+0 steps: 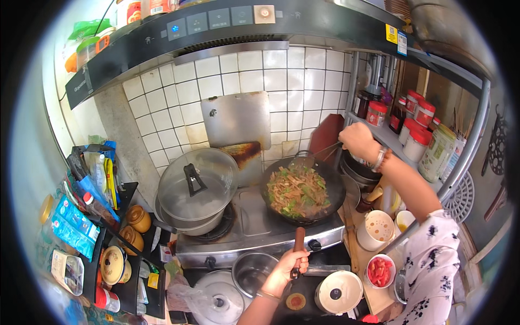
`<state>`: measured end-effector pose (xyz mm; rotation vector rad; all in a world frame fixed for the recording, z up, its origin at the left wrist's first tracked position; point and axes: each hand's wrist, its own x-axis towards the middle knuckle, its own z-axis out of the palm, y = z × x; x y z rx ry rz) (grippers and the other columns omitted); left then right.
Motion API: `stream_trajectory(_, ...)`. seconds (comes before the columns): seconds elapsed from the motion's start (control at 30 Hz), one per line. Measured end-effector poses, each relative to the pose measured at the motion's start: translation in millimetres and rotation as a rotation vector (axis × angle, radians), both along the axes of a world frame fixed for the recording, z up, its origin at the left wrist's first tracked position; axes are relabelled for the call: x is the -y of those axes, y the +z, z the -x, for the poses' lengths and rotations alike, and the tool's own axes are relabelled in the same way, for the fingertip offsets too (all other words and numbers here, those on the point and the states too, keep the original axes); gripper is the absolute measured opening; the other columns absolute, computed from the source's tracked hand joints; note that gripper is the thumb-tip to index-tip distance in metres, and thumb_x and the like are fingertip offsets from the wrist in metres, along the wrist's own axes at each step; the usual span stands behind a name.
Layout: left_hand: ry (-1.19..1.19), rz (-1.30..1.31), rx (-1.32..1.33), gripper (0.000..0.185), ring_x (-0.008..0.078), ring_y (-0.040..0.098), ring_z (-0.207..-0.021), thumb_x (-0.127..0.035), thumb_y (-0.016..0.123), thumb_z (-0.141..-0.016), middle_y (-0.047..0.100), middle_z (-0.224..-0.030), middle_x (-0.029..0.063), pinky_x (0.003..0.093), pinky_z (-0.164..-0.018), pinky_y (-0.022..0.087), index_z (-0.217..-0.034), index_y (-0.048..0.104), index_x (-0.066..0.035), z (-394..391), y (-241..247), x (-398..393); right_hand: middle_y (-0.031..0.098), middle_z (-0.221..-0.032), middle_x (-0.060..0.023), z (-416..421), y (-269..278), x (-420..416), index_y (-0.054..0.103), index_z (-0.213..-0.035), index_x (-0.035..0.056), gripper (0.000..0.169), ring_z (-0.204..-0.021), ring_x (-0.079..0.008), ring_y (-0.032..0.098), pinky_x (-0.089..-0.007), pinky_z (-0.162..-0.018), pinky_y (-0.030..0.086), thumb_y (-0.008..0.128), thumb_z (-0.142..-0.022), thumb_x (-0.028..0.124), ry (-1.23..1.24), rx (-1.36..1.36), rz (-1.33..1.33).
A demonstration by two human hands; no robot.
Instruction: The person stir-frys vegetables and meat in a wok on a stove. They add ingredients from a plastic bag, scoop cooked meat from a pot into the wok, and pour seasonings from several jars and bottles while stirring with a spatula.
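Observation:
A dark wok (338,187) stands on the right burner of the gas stove (260,248). In it lies a heap of sliced food strips with green pepper pieces (298,190). My left hand (295,262) is closed around the wok's brown wooden handle (300,239), in front of the stove. At the wok's far right, my right hand (358,139) grips the thin handle of a metal spatula (302,163). The spatula's head rests by the wok's far rim, at the back edge of the food. My right fingers partly hide the handle's end.
A lidded pot (198,191) occupies the left burner. Below the stove front are a steel saucepan (256,270) and a cream lidded pot (339,292). To the right stand a bowl of red slices (380,271) and a rack of red-lidded jars (414,144). The range hood (227,24) hangs overhead.

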<state>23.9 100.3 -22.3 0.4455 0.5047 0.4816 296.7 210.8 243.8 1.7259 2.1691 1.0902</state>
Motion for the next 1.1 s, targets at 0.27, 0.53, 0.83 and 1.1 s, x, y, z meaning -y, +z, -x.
stream_trajectory(0.27,-0.006,0.011,0.014,0.020,0.0090,0.044,-0.047,-0.005,0.060,-0.084,0.045,-0.063,-0.0004,0.0225,-0.039,0.034,-0.090,0.042,-0.010,-0.1,1.7,-0.4,0.063,-0.072,-0.0048,22.8,-42.9,-58.6,0.065,-0.081,0.0101,0.013,-0.076,-0.0227,0.064,-0.0329,-0.065,0.049,0.059,-0.076,0.020,0.445,0.144,0.058)
stream_trajectory(0.53,-0.017,0.014,0.020,0.019,0.0105,0.045,-0.048,-0.004,0.060,-0.084,0.046,-0.062,0.0005,0.0235,-0.039,0.034,-0.094,0.045,-0.008,1.7,3.9,-3.7,0.051,-0.068,0.0013,3.6,-27.5,67.0,0.056,-0.073,0.0089,0.009,-0.071,-0.0141,0.055,-0.0251,-0.061,0.043,0.056,-0.072,0.018,0.651,0.403,-0.036)
stream_trajectory(0.83,-0.008,0.008,0.007,0.017,0.0095,0.043,-0.049,-0.002,0.059,-0.083,0.045,-0.064,0.0007,0.0223,-0.039,0.033,-0.093,0.047,-0.008,-0.9,9.3,0.7,0.062,-0.069,-0.0040,13.4,30.0,150.1,0.065,-0.071,0.0100,0.008,-0.069,-0.0197,0.063,-0.0301,-0.058,0.048,0.063,-0.066,0.015,0.238,0.218,0.093)
stream_trajectory(1.1,-0.012,0.022,0.018,0.019,0.0116,0.045,-0.048,-0.004,0.060,-0.083,0.046,-0.062,0.0016,0.0242,-0.039,0.034,-0.092,0.045,-0.008,-3.3,0.9,-0.7,0.055,-0.066,-0.0077,51.2,-128.8,106.4,0.066,-0.068,0.0055,0.013,-0.060,-0.0227,0.057,-0.0334,-0.051,0.044,0.060,-0.067,0.017,0.135,0.322,0.007)
